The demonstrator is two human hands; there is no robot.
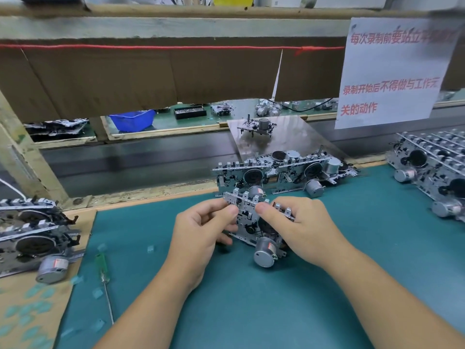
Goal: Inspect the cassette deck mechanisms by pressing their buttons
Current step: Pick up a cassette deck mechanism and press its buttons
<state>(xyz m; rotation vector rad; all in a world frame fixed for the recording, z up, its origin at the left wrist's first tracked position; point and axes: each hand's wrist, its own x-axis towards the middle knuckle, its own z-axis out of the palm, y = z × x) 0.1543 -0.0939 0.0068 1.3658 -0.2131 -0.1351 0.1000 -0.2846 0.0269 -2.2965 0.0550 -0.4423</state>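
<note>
Both hands grip one cassette deck mechanism (254, 222) above the green mat (251, 311): left hand (203, 227) and right hand (299, 222) thumbs press its buttons.

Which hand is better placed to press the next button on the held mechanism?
Probably the right hand: its thumb lies on the button row of the cassette deck mechanism, while the left hand grips the frame's left end.

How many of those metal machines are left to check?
I can't count exactly. Right now both hands, left hand and right hand, hold one cassette mechanism above the green mat, thumbs on its buttons. A stack at the left, a few behind it and a bigger pile at the right wait nearby. The picture doesn't show which piles are already checked.
</note>
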